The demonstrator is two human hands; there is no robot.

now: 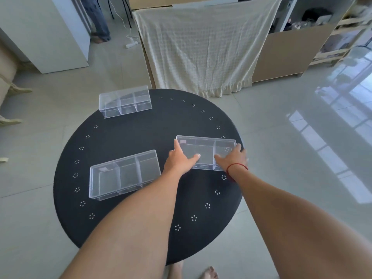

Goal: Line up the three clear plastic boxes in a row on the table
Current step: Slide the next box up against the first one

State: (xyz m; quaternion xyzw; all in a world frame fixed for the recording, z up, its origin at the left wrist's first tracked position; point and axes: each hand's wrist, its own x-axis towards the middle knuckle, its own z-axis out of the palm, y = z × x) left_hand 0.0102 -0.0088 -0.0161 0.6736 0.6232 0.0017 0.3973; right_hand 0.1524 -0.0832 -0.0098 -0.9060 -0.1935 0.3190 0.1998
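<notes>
We had both hands on the right-hand box (207,152), one at each end. Our left hand (179,160) gripped its left end, with the thumb stretched along the near side and the fingers reaching up over the far corner. Our right hand (233,158) held the right end in the same way, thumb pointing inward along the near edge, and a thin red string (236,168) circled that wrist. The two hands were apart, with the middle of the box bare between them. Whether the box rested on the table or was raised a little, we could not tell.

That box lay close to the right rim of the round black table (145,137), its right end just at the edge. A second clear box (123,175) sat to the left of our left forearm, near us, turned at a slight angle. The third box (124,101) stood well apart from both, at the far left rim. Each box had dividers making three compartments.

Beyond the table a cream cloth (201,49) hung over a wooden cabinet (281,53), and pale tiles covered the floor (281,117).
</notes>
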